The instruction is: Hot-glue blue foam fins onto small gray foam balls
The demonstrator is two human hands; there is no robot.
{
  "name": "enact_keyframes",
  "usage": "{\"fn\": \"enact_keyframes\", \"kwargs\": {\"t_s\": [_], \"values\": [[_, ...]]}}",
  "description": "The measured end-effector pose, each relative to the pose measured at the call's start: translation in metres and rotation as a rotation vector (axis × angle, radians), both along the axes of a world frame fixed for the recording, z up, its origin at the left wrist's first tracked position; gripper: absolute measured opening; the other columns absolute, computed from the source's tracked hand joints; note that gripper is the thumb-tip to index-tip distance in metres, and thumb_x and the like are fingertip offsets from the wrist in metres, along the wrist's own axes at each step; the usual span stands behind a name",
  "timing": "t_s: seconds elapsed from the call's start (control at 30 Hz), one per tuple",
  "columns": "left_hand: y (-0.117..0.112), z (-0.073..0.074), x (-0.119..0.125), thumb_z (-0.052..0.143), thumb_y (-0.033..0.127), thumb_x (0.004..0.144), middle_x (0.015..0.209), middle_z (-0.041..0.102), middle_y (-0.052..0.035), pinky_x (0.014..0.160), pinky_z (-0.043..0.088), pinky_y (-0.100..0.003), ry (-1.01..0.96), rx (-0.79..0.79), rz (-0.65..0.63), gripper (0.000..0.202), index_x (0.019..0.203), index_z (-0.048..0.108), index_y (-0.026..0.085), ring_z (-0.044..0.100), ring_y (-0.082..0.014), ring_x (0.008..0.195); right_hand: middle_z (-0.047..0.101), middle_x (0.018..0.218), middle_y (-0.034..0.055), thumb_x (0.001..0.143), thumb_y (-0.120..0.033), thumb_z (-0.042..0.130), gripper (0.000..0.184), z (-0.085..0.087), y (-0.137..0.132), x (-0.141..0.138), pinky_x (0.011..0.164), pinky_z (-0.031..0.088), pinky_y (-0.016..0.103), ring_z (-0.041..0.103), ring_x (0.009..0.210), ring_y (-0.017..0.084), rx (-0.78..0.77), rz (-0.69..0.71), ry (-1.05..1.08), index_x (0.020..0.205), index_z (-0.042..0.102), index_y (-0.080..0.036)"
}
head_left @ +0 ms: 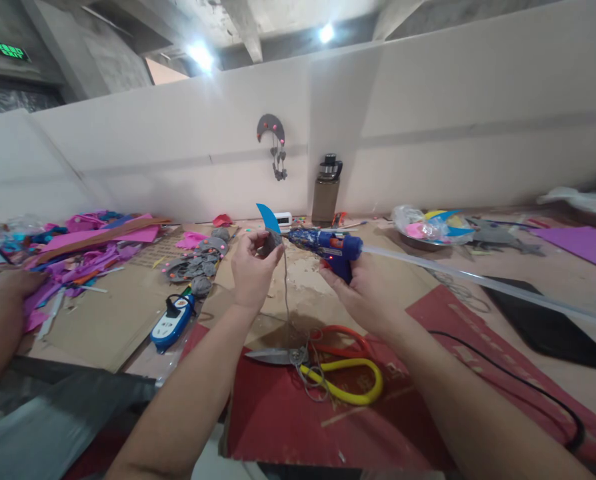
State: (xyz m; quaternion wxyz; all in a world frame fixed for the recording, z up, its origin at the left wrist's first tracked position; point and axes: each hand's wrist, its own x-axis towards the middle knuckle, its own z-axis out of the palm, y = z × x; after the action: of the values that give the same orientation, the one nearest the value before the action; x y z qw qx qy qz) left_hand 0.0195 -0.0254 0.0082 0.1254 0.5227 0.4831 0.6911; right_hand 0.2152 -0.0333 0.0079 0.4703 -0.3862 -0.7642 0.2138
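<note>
My left hand (252, 267) pinches a small crescent (267, 219), blue on its upper tip and partly wrapped in grey yarn lower down. A grey yarn strand (286, 287) hangs from it toward the board. My right hand (353, 290) is wrapped around the handle of a blue glue gun (335, 245), whose nozzle points left at the crescent, touching or very close to it. From the back of the gun a long clear glue stick (443, 270) sticks out to the right. Below my hands lie scissors (343, 387) with one red and one yellow handle, yarn tangled over them.
A power strip (171, 323), grey yarn crescents (193, 267) and felt scraps (113, 233) lie left, near another person's hand (11, 287). A bottle (327, 190) stands by the wall under a hanging moon ornament (272, 130). Rightward are a bowl (418, 243), a black tablet-like slab (548, 320) and a cable (518, 383).
</note>
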Motion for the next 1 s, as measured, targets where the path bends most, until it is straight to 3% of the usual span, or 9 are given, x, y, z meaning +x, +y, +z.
{"fn": "enact_keyframes", "kwargs": {"t_s": [0.53, 1.0], "values": [[-0.0015, 0.0012, 0.0002, 0.076, 0.028, 0.066, 0.095, 0.065, -0.0058, 0.071, 0.054, -0.03, 0.021, -0.007, 0.045, 0.035, 0.096, 0.06, 0.021, 0.063, -0.0182, 0.09, 0.065, 0.089, 0.0087, 0.087, -0.042, 0.047, 0.027, 0.0062, -0.0034, 0.0022, 0.074, 0.046, 0.037, 0.059, 0.08, 0.023, 0.04, -0.002, -0.04, 0.1, 0.057, -0.02], [0.0007, 0.0004, 0.0004, 0.076, 0.028, 0.066, 0.096, 0.066, -0.0062, 0.073, 0.054, -0.03, 0.034, 0.0, 0.047, 0.036, 0.097, 0.059, 0.019, 0.064, -0.0181, 0.09, 0.065, 0.095, 0.0096, 0.088, -0.037, 0.048, 0.029, 0.004, -0.0019, 0.0017, 0.079, 0.047, 0.039, 0.06, 0.086, 0.024, 0.071, 0.006, -0.029, 0.11, 0.056, -0.019]]}}
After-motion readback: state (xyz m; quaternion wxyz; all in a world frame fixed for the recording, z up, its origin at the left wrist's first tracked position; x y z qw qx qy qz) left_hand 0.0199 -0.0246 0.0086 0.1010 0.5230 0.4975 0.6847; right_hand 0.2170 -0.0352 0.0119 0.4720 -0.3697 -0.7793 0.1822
